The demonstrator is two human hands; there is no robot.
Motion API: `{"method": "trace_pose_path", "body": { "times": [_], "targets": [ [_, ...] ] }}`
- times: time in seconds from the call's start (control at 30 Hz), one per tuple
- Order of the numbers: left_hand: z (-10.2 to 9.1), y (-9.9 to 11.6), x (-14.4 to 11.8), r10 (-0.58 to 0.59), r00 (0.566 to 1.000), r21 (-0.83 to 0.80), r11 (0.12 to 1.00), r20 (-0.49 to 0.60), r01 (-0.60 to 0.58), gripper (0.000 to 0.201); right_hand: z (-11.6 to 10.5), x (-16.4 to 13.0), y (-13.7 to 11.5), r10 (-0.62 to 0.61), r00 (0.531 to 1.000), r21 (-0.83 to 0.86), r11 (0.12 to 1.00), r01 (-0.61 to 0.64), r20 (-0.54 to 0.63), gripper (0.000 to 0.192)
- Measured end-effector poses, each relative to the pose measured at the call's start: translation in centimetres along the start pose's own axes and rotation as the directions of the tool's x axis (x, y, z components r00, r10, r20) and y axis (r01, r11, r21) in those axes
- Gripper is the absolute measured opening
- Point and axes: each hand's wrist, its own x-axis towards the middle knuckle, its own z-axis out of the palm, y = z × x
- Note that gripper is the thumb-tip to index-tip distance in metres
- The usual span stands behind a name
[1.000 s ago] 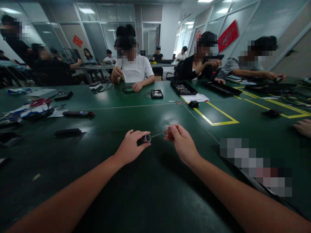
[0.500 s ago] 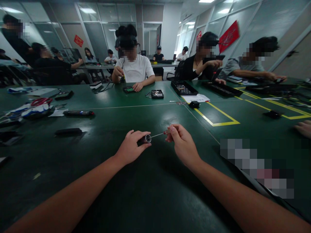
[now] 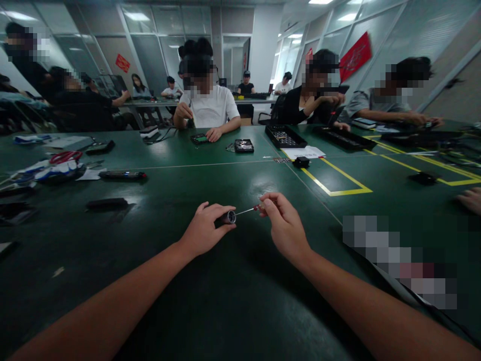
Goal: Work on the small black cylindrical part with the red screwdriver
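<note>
Green and very big, the desk [image 3: 210, 311] fills most of the view, with yellow tape lines [image 3: 338, 183] on the far right part. Other people sit along its far side. Near the middle, the left hand [image 3: 205, 231] has its grip closed around a small dark tube [image 3: 227, 218] just above the desk. The right hand [image 3: 283, 223] pinches a thin screwdriver [image 3: 252, 209] with a red handle. Its metal tip points into the tube's open end.

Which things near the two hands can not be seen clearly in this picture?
Head view only:
- Cylinder: mostly covered by the left hand; only its end shows.
- Thin tool: handle hidden in the right hand; tip too small to tell.
- Patch on the table: pixelated.
- Another person's hand: cut by right edge.
</note>
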Motion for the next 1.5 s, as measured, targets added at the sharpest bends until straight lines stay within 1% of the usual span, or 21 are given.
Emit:
{"method": "trace_pose_path", "body": {
  "times": [0.07, 0.13, 0.27, 0.43, 0.47, 0.53, 0.57, 0.6, 0.63, 0.67, 0.7, 0.83, 0.93, 1.03, 1.1, 1.2, 1.27, 1.43, 1.5],
  "targets": [
    [0.0, 0.1, 0.0, 0.002, 1.000, -0.005, 1.000, 0.001, -0.002, 0.041, 0.0, 0.0, -0.2, 0.010, 1.000, -0.038, 0.999, -0.009, 0.004, 0.031],
    [0.0, 0.1, 0.1, 0.006, 1.000, -0.010, 1.000, 0.002, -0.006, 0.040, -0.1, 0.0, -0.4, 0.003, 1.000, -0.062, 0.998, -0.004, -0.004, 0.033],
    [0.1, -0.1, 0.1, 0.026, 1.000, -0.027, 0.999, -0.014, -0.027, 0.037, 0.0, 0.1, -0.3, -0.017, 1.000, 0.033, 0.999, 0.018, -0.025, 0.021],
    [0.0, -0.2, 0.1, 0.061, 0.998, -0.015, 0.998, -0.009, -0.061, 0.032, 0.4, 0.0, 0.1, -0.015, 1.000, 0.063, 0.998, 0.015, -0.008, 0.024],
    [-0.1, -0.2, 0.2, 0.065, 0.998, -0.010, 0.998, -0.018, -0.066, 0.032, 0.4, 0.1, 0.2, 0.012, 1.000, 0.094, 0.996, -0.010, -0.017, 0.024],
    [-0.4, -0.2, 0.4, 0.085, 0.994, 0.001, 0.996, -0.062, -0.085, 0.032, 0.4, 0.6, 0.6, 0.130, 0.991, 0.223, 0.967, -0.120, -0.031, 0.023],
    [-0.6, -0.3, 0.5, 0.091, 0.992, 0.005, 0.996, -0.085, -0.091, 0.032, 0.4, 0.9, 0.9, 0.232, 0.973, 0.331, 0.919, -0.216, -0.010, 0.022],
    [-0.8, -0.4, 0.7, 0.090, 0.991, 0.008, 0.996, -0.098, -0.089, 0.033, 0.3, 1.3, 1.2, 0.329, 0.943, 0.415, 0.851, -0.322, 0.056, 0.022],
    [-0.9, -0.5, 0.8, 0.080, 0.992, 0.009, 0.997, -0.096, -0.079, 0.033, 0.1, 1.6, 1.5, 0.400, 0.913, 0.466, 0.794, -0.389, 0.081, 0.023],
    [-1.0, -0.7, 0.9, 0.064, 0.995, 0.010, 0.998, -0.082, -0.063, 0.032, 0.0, 1.9, 1.9, 0.438, 0.897, 0.487, 0.770, -0.413, 0.068, 0.023],
    [-1.1, -0.9, 1.0, 0.046, 0.997, 0.013, 0.999, -0.065, -0.045, 0.032, -0.1, 2.1, 2.2, 0.446, 0.893, 0.480, 0.772, -0.417, 0.058, 0.022],
    [-1.2, -1.2, 0.9, 0.014, 1.000, 0.048, 0.999, -0.016, -0.013, 0.032, -0.3, 2.2, 2.9, 0.368, 0.930, 0.411, 0.847, -0.337, 0.003, 0.024],
    [-1.1, -1.0, 0.7, 0.000, 1.000, 0.077, 0.997, 0.003, -0.001, 0.034, -0.1, 2.0, 2.7, 0.313, 0.950, 0.371, 0.884, -0.284, -0.019, 0.025],
    [-0.9, -0.7, 0.6, -0.003, 1.000, 0.092, 0.996, 0.024, 0.001, 0.037, 0.0, 1.7, 2.0, 0.194, 0.980, 0.283, 0.943, -0.175, -0.038, 0.027],
    [-0.7, -0.6, 0.6, -0.001, 0.999, 0.090, 0.996, 0.044, -0.003, 0.038, 0.0, 1.4, 1.4, 0.097, 0.995, 0.190, 0.978, -0.092, -0.021, 0.028],
    [-0.6, -0.4, 0.6, -0.001, 0.998, 0.079, 0.997, 0.058, -0.004, 0.040, 0.0, 1.0, 0.7, 0.015, 1.000, 0.072, 0.997, -0.015, 0.012, 0.027],
    [-0.6, -0.3, 0.6, -0.004, 0.998, 0.069, 0.998, 0.068, 0.000, 0.041, -0.1, 0.7, 0.6, -0.005, 1.000, 0.020, 1.000, 0.004, 0.026, 0.026],
    [-0.8, -0.1, 0.5, -0.020, 0.993, 0.065, 0.998, 0.113, 0.013, 0.048, 0.0, 0.3, 0.5, -0.055, 0.997, -0.036, 0.998, 0.057, 0.061, 0.021],
    [-0.8, -0.1, 0.5, -0.025, 0.993, 0.069, 0.997, 0.119, 0.017, 0.050, -0.1, 0.2, 0.3, -0.083, 0.994, -0.099, 0.991, 0.090, 0.076, 0.020]
  ]
}}
